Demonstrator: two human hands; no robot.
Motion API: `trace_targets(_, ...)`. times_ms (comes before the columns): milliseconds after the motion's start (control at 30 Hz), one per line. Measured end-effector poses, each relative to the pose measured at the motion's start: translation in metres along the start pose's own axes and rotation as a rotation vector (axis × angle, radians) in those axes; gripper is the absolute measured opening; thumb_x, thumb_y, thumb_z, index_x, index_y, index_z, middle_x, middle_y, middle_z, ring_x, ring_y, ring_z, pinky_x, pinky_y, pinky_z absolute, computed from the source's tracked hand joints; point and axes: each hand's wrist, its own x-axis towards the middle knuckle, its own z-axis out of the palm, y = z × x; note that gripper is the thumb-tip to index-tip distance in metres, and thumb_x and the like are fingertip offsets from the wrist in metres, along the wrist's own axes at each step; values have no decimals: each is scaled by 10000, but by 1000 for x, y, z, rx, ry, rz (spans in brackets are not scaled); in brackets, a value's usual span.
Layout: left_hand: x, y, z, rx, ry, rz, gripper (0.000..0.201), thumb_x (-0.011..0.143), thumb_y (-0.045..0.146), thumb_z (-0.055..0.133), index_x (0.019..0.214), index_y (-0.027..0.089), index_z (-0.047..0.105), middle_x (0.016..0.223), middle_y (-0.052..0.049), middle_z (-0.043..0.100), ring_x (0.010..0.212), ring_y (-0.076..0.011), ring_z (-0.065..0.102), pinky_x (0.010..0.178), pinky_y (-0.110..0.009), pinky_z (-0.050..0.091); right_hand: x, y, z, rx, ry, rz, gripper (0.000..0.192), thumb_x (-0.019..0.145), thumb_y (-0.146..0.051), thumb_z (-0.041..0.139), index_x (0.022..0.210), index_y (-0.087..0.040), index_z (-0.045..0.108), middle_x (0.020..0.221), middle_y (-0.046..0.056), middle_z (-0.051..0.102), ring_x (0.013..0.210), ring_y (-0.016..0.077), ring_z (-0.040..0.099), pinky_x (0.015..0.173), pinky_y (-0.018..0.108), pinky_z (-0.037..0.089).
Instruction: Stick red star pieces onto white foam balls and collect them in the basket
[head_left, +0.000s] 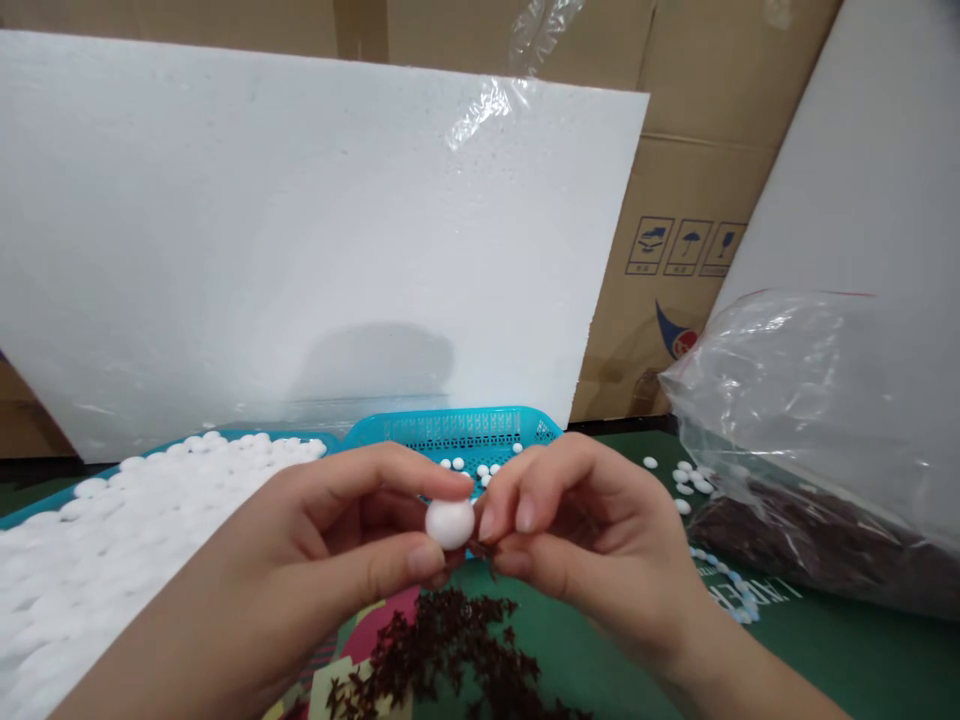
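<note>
Between the thumb and index finger of my left hand [322, 550] is a smooth white ball [450, 523], perhaps slightly oval. My right hand [577, 530] is close against its right side, the fingers pinched together. A small dark brown piece [482, 549] shows at those fingertips, mostly hidden; I cannot tell whether it touches the ball. Below both hands lies a loose heap of dark brown star-shaped pieces [450, 640]. Behind them a blue plastic basket [465, 428] contains several white balls.
A blue tray [169, 445] at left is heaped with white balls [82, 570]. At right are loose white balls [682, 478], a beaded ring [724, 572] and a clear bag [795, 400] of dark brown pieces. A white foam board [337, 220] leans against cardboard boxes [697, 170] behind.
</note>
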Motion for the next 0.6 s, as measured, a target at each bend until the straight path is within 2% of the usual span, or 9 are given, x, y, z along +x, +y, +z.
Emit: trace_targets(600, 0, 3, 3, 1, -4, 33, 125, 532, 192, 581, 615, 286, 595, 546, 72, 583, 503, -58, 516, 423, -98, 396, -2, -1, -2, -51, -25, -4, 203, 579, -11, 519, 622, -205, 480, 632, -46, 519, 591, 30, 508, 545, 109, 429)
